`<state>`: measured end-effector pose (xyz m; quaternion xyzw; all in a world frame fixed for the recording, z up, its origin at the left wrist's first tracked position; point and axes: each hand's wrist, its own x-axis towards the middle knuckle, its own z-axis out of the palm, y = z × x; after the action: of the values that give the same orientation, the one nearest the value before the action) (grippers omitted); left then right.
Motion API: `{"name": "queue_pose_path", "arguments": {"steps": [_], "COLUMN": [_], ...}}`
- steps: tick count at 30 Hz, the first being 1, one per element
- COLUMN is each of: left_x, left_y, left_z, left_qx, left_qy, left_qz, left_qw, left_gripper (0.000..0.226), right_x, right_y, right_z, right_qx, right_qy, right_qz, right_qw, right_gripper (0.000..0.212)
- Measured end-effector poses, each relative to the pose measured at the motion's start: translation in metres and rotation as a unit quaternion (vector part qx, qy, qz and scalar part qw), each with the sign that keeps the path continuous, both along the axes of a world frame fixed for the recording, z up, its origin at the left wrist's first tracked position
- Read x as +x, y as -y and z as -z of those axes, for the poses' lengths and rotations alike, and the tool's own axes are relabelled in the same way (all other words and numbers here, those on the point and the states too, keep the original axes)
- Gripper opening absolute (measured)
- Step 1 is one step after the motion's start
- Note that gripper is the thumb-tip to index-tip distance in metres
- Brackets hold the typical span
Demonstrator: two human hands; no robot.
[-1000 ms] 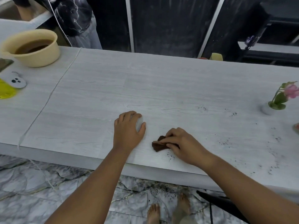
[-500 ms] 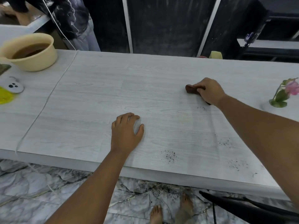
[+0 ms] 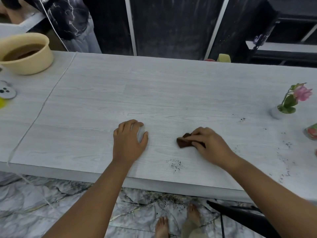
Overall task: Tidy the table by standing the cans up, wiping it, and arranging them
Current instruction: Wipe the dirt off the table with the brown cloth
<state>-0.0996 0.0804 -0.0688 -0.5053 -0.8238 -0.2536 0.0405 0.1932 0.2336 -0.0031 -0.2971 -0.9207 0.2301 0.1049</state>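
While under right grip [image 3: 209,143], brown cloth [image 3: 183,143] (crumpled)

One left hand [image 3: 129,140], one right hand [image 3: 210,143], one brown cloth [image 3: 182,143], one beige basin [image 3: 32,65], one flower vase [image 3: 275,114]

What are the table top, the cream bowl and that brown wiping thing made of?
Table top: pale wood-grain laminate, probably; matt, with printed-looking grain. Cream bowl: likely plastic; smooth wall. The brown wiper under the right hand: seemingly soft cloth; crumpled folds.
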Motion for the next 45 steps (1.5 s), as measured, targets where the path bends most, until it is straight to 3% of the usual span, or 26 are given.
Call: {"name": "queue_pose_path", "arguments": {"steps": [2,5,9,15,18,24,27,29,32,36,40,45], "left_x": [0.000,0.000,0.000,0.000,0.000,0.001,0.001,0.002,0.005,0.010,0.021,0.026], "left_y": [0.000,-0.001,-0.001,-0.001,-0.001,-0.001,0.000,0.000,0.000,0.001,0.000,-0.001], "left_z": [0.001,0.001,0.002,0.001,0.000,-0.004,-0.005,-0.007,-0.009,-0.009,-0.012,-0.017], "left_qx": [0.002,0.002,-0.002,-0.007,-0.008,-0.009,-0.011,-0.017,-0.031,-0.039,-0.042,-0.035], "left_qy": [-0.002,-0.002,-0.004,-0.003,-0.001,0.005,0.000,-0.003,-0.012,-0.035,-0.010,-0.004], "left_qz": [-0.002,-0.003,-0.004,-0.006,-0.004,0.000,0.002,0.003,0.002,0.023,0.007,0.000], "left_qw": [1.000,1.000,1.000,1.000,1.000,1.000,1.000,1.000,0.999,0.998,0.999,0.999], "left_gripper": [0.039,0.039,0.039,0.038,0.038,0.039,0.040,0.040,0.042,0.047,0.050,0.047], "right_x": [0.002,-0.012,-0.057,-0.107,-0.098,-0.037,-0.017,-0.013,0.000,0.050,0.106,0.114], "right_y": [0.006,-0.019,-0.085,-0.155,-0.135,-0.028,0.003,0.006,-0.004,-0.042,-0.097,-0.136], "right_z": [-0.003,-0.018,-0.040,-0.025,-0.011,0.006,0.009,0.005,-0.012,-0.029,-0.032,-0.014], "right_qx": [-0.045,-0.110,-0.065,-0.027,-0.014,0.009,-0.027,-0.094,-0.200,-0.175,-0.080,-0.013], "right_qy": [0.006,-0.035,-0.093,0.017,0.045,-0.025,-0.030,-0.059,-0.166,-0.231,-0.160,-0.011], "right_qz": [-0.015,0.040,0.147,0.139,0.093,0.013,0.006,0.054,0.202,0.341,0.450,0.442], "right_qw": [0.999,0.993,0.983,0.990,0.995,1.000,0.999,0.992,0.944,0.894,0.875,0.897], "right_gripper": [0.033,0.031,0.025,0.028,0.031,0.030,0.029,0.028,0.026,0.029,0.033,0.033]}}
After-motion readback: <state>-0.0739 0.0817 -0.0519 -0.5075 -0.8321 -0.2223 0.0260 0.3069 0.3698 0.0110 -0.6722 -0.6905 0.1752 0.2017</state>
